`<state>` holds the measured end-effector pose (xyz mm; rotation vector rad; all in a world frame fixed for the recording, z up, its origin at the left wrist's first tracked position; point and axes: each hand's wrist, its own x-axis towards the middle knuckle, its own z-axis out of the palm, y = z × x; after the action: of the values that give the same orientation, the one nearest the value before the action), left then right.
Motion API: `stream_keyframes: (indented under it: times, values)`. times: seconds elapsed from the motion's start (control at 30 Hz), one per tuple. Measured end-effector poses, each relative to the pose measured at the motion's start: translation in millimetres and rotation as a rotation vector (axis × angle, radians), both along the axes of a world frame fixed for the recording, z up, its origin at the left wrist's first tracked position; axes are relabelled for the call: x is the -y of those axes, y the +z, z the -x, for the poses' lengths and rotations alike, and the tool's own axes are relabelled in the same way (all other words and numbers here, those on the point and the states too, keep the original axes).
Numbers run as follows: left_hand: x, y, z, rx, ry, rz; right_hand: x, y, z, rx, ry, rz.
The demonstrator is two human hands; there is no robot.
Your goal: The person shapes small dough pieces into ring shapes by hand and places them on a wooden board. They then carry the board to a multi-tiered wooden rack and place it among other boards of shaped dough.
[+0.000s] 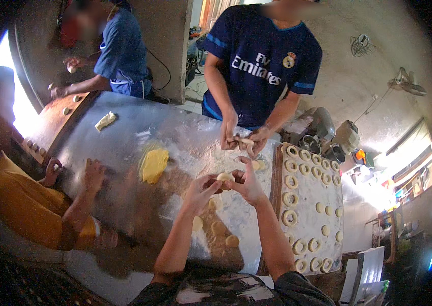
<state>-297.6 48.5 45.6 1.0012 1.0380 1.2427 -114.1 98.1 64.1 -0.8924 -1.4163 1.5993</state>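
Between my left hand and my right hand is a small, pale, rounded piece of dough, held above the floured table. The fingertips of both hands are closed on it from either side, with my right index finger raised. Whether the dough has a hole through it I cannot tell. Under and around my forearms lie several flat dough rounds. A yellow slab of dough rests to the left of my hands.
Rows of dough rings and small rounds cover a floured board at my right. Opposite, a co-worker's hands work dough close to mine. Someone in a yellow shirt reaches in from the left; another person stands at the far left.
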Motion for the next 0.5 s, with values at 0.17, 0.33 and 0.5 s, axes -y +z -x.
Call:
stream_keyframes:
  times: [0.17, 0.33, 0.5]
  values:
    - [9.4, 27.7, 2.5, -0.262, -0.026, -0.076, 13.9, 8.2, 5.2, 0.228, -0.081, -0.188]
    - [17.4, 45.2, -22.6, -0.718, 0.103, -0.205, 1.6, -22.9, 29.4, 0.602, -0.489, -0.651]
    - [18.1, 16.9, -33.0, -0.754, 0.341, -0.451, 27.0, -0.5, 2.9, -0.135, 0.084, -0.059]
